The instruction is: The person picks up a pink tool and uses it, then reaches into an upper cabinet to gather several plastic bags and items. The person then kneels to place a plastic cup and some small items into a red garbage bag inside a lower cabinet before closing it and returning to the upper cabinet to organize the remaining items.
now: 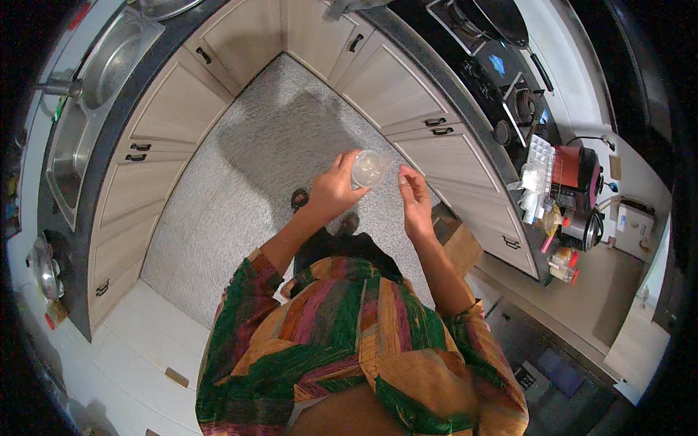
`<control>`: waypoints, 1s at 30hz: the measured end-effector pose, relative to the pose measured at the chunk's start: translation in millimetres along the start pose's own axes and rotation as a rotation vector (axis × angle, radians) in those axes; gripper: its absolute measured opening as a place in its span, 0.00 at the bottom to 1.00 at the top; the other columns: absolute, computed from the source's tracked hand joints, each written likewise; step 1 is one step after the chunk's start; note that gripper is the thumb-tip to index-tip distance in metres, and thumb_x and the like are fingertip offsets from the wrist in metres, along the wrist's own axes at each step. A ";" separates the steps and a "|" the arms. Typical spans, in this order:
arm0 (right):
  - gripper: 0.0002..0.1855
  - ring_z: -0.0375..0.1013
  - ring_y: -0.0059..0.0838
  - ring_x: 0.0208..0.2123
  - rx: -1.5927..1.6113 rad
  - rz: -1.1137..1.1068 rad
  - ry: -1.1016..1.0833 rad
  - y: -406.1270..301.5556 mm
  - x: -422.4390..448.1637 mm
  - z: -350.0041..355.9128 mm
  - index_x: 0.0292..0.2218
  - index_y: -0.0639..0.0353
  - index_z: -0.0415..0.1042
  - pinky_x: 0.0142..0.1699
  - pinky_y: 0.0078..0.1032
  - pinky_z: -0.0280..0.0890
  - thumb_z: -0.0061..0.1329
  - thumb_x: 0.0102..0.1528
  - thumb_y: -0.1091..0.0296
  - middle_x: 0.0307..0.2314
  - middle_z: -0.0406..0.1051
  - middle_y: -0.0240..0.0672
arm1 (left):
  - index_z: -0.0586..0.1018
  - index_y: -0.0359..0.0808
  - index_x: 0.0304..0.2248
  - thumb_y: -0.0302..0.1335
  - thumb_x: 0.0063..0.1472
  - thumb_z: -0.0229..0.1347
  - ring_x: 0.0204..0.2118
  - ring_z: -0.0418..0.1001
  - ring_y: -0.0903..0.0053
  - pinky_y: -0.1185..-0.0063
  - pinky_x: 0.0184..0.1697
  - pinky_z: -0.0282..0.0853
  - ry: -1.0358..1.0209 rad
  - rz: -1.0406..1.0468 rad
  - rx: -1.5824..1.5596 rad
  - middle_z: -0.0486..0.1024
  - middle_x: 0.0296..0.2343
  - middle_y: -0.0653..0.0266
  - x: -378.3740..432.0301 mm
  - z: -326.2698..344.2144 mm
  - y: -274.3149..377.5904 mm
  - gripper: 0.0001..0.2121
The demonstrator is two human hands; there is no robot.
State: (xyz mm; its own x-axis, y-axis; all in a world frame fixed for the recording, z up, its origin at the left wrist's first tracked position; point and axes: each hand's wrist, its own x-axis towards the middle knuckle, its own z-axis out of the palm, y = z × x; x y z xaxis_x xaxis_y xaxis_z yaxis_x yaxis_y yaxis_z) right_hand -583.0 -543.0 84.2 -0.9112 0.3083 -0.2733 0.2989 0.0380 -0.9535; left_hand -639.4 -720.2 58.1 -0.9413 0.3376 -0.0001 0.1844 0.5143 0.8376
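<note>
My left hand (pixel 337 184) is wrapped around the side of a clear round container (pixel 368 169), held above the floor in front of me. Something pale or translucent shows inside it, too blurred to name. Just to the right of the container is my right hand (pixel 415 199), apart from it, with thumb and fingertips drawn together. A faint see-through shape lies between the container and those fingertips. Whether the right fingers pinch it cannot be made out.
Along the left runs a counter with a steel sink (pixel 109 71). On the right counter are a gas hob (pixel 523 103), a white ice-cube tray (pixel 537 163), a red appliance (pixel 567 166) and small jars (pixel 564 264). A cardboard box (pixel 463 248) stands on the floor beside my right forearm.
</note>
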 end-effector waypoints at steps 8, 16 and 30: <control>0.09 0.68 0.30 0.31 -0.557 -0.443 0.033 -34.6 20.2 -40.0 0.34 0.57 0.71 0.38 0.23 0.64 0.49 0.48 0.77 0.29 0.70 0.36 | 0.62 0.41 0.48 0.33 0.41 0.61 0.30 0.73 0.61 0.71 0.28 0.71 -0.107 0.143 0.113 0.65 0.43 0.61 16.9 33.1 24.0 0.32; 0.14 0.64 0.34 0.34 -1.246 -0.662 -0.356 -11.8 18.1 -53.3 0.35 0.51 0.70 0.38 0.32 0.61 0.46 0.43 0.73 0.32 0.65 0.30 | 0.63 0.41 0.47 0.32 0.43 0.59 0.28 0.74 0.63 0.71 0.26 0.70 -0.053 0.189 0.120 0.65 0.44 0.61 9.4 74.1 34.2 0.30; 0.09 0.70 0.35 0.24 -1.030 -0.378 -0.233 62.6 39.0 -86.1 0.25 0.54 0.70 0.27 0.31 0.65 0.51 0.44 0.60 0.23 0.69 0.33 | 0.62 0.43 0.46 0.32 0.45 0.58 0.33 0.73 0.61 0.67 0.29 0.70 -0.272 -0.025 0.222 0.64 0.45 0.62 2.4 116.9 37.8 0.27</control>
State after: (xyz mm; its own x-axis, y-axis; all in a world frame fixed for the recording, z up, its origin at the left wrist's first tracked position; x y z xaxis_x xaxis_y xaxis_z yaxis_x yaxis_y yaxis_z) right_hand -575.4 -446.7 24.7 -0.9916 -0.0707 -0.1081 -0.0146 0.8929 -0.4500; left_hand -601.6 -607.7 25.8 -0.8423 0.5045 -0.1897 0.2470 0.6740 0.6962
